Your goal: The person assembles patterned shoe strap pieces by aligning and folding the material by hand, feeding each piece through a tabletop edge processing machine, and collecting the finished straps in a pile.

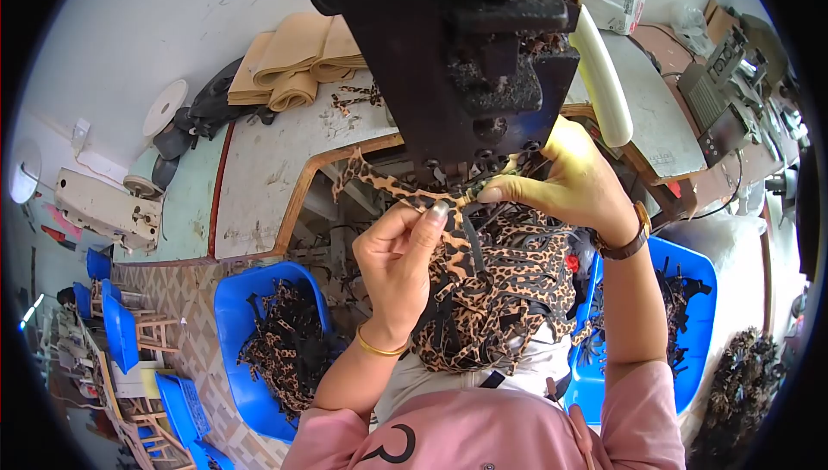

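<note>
My left hand pinches a leopard-print fabric strap between thumb and fingers, just below the head of a dark machine. One end of the strap sticks out to the upper left, while another part hangs down past my fingers. On the other side, my right hand has its thumb pressed at the strap's edge under the machine head; its fingers are partly hidden behind the machine. A heap of leopard-print pieces with black bands lies on my lap, below both hands.
Blue tubs stand at my left and right, holding more leopard-print and black pieces. Folded tan material lies on the worktable. A white sewing machine is at far left. Dark bundles lie at lower right.
</note>
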`<action>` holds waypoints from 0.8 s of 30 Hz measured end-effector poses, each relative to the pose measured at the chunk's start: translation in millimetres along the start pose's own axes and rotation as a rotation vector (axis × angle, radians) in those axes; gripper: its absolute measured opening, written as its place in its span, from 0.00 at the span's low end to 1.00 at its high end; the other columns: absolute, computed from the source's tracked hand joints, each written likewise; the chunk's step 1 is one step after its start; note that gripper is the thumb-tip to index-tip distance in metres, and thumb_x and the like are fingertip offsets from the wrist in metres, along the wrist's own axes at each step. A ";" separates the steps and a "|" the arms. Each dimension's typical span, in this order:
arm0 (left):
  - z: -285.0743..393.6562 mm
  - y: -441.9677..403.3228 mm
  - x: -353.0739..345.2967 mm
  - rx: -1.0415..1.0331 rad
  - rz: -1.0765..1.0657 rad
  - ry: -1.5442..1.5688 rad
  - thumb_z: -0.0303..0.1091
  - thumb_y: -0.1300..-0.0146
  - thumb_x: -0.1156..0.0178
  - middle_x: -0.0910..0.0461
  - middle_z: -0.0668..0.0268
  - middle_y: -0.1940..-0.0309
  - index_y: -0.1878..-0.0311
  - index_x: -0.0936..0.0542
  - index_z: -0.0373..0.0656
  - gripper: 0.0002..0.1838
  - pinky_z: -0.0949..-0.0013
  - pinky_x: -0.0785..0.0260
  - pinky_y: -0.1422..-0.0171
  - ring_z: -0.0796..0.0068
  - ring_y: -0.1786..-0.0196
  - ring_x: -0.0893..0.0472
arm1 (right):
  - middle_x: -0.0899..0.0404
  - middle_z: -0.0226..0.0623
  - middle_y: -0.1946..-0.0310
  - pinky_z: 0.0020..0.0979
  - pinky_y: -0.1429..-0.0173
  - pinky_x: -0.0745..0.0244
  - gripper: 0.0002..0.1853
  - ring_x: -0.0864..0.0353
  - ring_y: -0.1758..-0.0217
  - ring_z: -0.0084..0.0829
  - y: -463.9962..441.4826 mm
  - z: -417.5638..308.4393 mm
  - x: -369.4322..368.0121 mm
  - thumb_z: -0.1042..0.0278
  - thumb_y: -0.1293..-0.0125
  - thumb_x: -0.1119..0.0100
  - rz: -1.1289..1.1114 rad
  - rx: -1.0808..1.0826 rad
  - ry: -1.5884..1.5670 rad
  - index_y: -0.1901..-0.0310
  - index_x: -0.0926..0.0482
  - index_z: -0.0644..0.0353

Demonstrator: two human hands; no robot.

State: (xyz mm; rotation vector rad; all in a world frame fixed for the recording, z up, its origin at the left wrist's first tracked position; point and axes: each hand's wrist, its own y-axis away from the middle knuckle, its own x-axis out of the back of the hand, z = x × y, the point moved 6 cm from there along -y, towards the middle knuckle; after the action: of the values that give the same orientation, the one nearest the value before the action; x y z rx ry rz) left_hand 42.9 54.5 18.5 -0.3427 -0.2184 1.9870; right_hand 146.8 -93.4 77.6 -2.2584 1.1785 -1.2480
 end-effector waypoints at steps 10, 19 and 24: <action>51.6 15.1 -0.8 -0.499 -0.127 -0.872 0.31 0.50 0.31 0.25 0.64 0.68 0.70 0.20 0.39 0.08 0.72 0.38 0.69 0.72 0.73 0.30 | 0.29 0.31 0.82 0.30 0.74 0.34 0.07 0.30 0.78 0.32 23.6 -48.5 -3.9 0.74 0.57 0.32 -0.053 0.141 0.135 0.74 0.21 0.58; 22.5 -4.3 -16.2 -0.127 -0.275 -0.483 0.25 0.42 0.39 0.24 0.68 0.81 0.71 0.20 0.32 0.05 0.81 0.40 0.74 0.85 0.78 0.31 | 0.35 0.29 0.83 0.29 0.81 0.37 0.12 0.32 0.81 0.27 41.6 -87.3 -13.3 0.79 0.55 0.38 -0.016 0.114 0.574 0.65 0.23 0.64; 10.0 -8.0 -25.8 -0.017 -0.177 -0.250 0.25 0.39 0.42 0.31 0.75 0.87 0.72 0.21 0.32 0.08 0.81 0.47 0.79 0.93 0.80 0.37 | 0.33 0.32 0.81 0.29 0.79 0.34 0.17 0.30 0.80 0.28 49.0 -87.2 -29.7 0.81 0.52 0.40 0.010 0.013 0.554 0.57 0.24 0.70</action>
State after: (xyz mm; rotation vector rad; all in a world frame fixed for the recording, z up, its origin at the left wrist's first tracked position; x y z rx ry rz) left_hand 56.7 34.5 34.1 -0.0805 -0.4109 1.8498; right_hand 42.6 -90.2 82.0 -1.9449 1.3400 -1.9453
